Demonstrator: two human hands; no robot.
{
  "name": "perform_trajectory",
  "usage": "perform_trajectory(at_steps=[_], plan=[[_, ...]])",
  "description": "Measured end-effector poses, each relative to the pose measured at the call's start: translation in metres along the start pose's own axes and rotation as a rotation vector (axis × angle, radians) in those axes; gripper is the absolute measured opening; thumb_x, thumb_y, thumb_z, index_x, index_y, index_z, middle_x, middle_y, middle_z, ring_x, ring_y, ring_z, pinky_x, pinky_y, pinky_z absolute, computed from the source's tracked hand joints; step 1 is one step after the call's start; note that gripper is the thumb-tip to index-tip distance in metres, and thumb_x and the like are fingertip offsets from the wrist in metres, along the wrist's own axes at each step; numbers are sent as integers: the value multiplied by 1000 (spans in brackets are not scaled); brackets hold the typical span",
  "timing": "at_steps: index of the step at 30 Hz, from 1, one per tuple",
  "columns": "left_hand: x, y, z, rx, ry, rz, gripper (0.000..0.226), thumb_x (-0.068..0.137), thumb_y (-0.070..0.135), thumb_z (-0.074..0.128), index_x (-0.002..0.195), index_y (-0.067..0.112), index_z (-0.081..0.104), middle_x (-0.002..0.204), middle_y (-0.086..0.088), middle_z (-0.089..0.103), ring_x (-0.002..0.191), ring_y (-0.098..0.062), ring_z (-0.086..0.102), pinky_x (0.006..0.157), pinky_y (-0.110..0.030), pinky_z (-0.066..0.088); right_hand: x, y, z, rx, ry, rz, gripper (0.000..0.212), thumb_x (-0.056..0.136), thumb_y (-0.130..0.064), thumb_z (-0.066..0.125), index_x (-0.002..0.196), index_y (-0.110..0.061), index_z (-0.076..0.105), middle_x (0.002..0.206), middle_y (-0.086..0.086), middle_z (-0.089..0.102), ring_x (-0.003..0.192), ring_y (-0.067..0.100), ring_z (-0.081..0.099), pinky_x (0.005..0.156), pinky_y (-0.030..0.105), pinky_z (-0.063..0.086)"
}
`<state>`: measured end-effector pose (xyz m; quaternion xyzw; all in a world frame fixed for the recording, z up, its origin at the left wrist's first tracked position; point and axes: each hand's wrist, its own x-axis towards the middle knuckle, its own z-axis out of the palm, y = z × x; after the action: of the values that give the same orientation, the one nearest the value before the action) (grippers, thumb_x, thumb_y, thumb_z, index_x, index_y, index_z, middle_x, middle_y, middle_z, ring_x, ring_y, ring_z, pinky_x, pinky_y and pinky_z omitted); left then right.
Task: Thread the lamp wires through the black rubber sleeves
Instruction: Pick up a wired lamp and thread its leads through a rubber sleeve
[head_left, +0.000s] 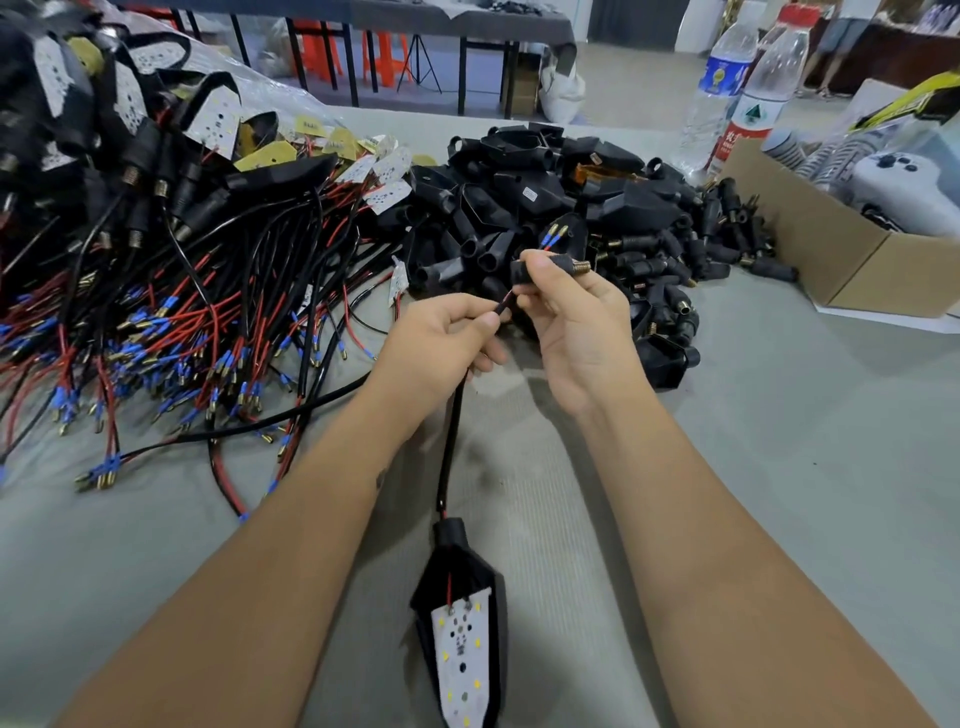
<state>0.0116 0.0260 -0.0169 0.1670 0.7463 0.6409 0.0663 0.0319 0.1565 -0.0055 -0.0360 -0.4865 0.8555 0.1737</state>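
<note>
Left of centre, your left hand (441, 332) pinches the wire (451, 441) just short of the sleeve (540, 267), which your right hand (576, 327) grips at centre frame with blue terminals (551, 236) poking out above it. If you push with the pinch that far back, the wire may buckle; the lamp (462, 634) at the bottom edge could drag and pull the terminals back out.

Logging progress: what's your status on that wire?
Left hand pinches lamp wire. Right hand holds rubber sleeve; blue terminals already through. Nothing in the way.
</note>
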Motion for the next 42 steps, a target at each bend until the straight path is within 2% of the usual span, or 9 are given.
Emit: perform_trajectory(at_steps=[4, 8, 14, 17, 22, 26, 31, 36, 42], plan=[[-1, 2, 0, 38, -32, -1, 18, 99, 7, 50, 97, 11, 67, 68, 1, 66, 55, -2, 55, 57, -13, 45, 6, -4, -6, 160, 97, -20, 7, 92, 2, 62, 86, -1, 66, 74, 2, 65, 63, 8, 60, 65, 17, 52], [-3, 6, 2, 8, -52, -41, 17, 97, 4, 50, 93, 8, 66, 67, 1, 65, 52, -2, 56, 51, -12, 43, 5, -3, -7, 170, 92, -21, 7, 92, 1, 63, 86, 0, 66, 73, 2, 65, 62, 8, 60, 65, 17, 52], [-3, 7, 1, -158, -30, -87, 18, 94, 2, 47, 104, 9, 61, 68, -3, 66, 55, -11, 58, 49, -24, 45, 0, -4, -3, -49, -41, 73, 6, 94, -5, 62, 89, -3, 66, 61, -3, 61, 62, 10, 56, 61, 20, 50], [-2, 5, 1, -172, 20, -45, 26, 90, -3, 46, 100, 17, 60, 67, 4, 67, 57, -10, 58, 50, -23, 46, -6, -1, 0, -161, -164, 142, 7, 93, -6, 62, 88, -2, 66, 63, 3, 59, 57, 14, 52, 60, 29, 47], [0, 3, -1, -121, 126, -42, 37, 88, -7, 37, 93, 22, 60, 53, 11, 59, 45, -2, 44, 43, -15, 35, -8, 3, 4, -282, -219, 58, 8, 93, -1, 61, 91, -2, 69, 71, 3, 67, 66, 13, 59, 62, 22, 47], [0, 5, -1, -105, 157, -81, 26, 89, -3, 43, 86, 16, 61, 66, 0, 58, 45, -4, 38, 42, -15, 30, -7, 5, 4, -295, -176, 48, 8, 92, -3, 62, 92, -6, 69, 77, 5, 67, 71, 14, 60, 63, 21, 49], [0, 0, -2, -70, 164, -25, 20, 98, 14, 52, 80, 18, 60, 64, 7, 57, 49, -2, 42, 45, -14, 33, -7, 3, 3, -291, -149, 48, 8, 92, -4, 62, 93, -8, 70, 78, 3, 67, 72, 12, 59, 67, 23, 50], [2, -4, -4, -161, 266, -19, 16, 95, 17, 58, 81, 20, 64, 62, 9, 58, 52, -3, 51, 46, -15, 38, -7, 4, 2, -288, -144, 55, 8, 93, -5, 62, 94, -4, 70, 79, 4, 67, 71, 13, 58, 68, 24, 49], [1, -3, -8, -249, 301, 29, 11, 92, 10, 62, 87, 19, 63, 57, 17, 59, 49, 2, 46, 45, -12, 35, -7, 3, 6, -170, -125, 124, 13, 98, -16, 58, 100, -4, 64, 91, 7, 67, 71, 14, 63, 66, 24, 54]])
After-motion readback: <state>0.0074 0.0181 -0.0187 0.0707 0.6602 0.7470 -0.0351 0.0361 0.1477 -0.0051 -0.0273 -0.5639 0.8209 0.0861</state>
